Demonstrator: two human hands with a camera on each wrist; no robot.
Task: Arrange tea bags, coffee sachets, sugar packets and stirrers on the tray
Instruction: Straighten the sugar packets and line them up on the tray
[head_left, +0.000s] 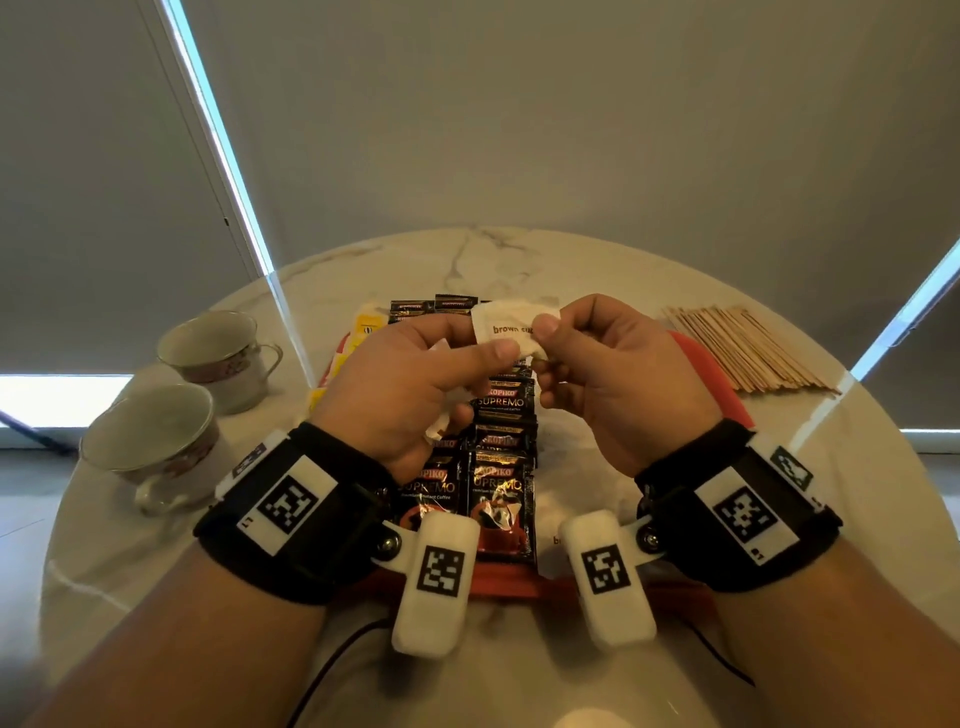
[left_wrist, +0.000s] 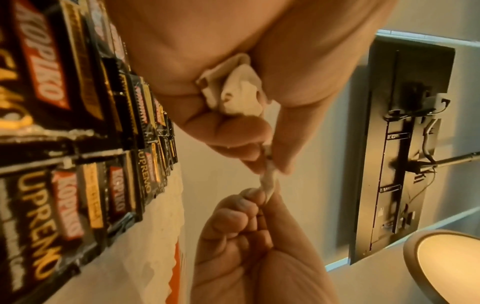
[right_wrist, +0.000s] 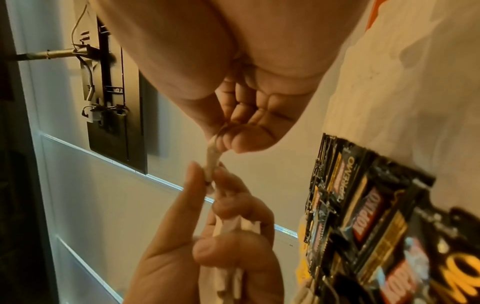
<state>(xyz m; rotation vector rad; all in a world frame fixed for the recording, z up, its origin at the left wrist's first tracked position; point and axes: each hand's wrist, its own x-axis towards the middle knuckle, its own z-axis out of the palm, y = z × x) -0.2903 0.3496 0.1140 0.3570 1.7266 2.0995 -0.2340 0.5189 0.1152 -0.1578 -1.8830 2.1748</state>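
A white brown sugar packet (head_left: 511, 327) hangs above the red tray (head_left: 711, 379), pinched at its left end by my left hand (head_left: 488, 353) and at its right end by my right hand (head_left: 545, 338). In the left wrist view the packet (left_wrist: 269, 181) stretches between both hands' fingertips, and more sugar packets (left_wrist: 233, 90) sit bunched in my left palm. The right wrist view shows the same packet (right_wrist: 211, 160). Black coffee sachets (head_left: 501, 493) lie in overlapping rows on the tray. Yellow tea bags (head_left: 363, 322) lie at the tray's far left. Wooden stirrers (head_left: 748, 353) are piled on the table to the right.
Two empty teacups (head_left: 218, 353) (head_left: 150, 447) stand on the round marble table (head_left: 623, 260) to the left of the tray. Dark cables (head_left: 332, 670) run over the near table edge.
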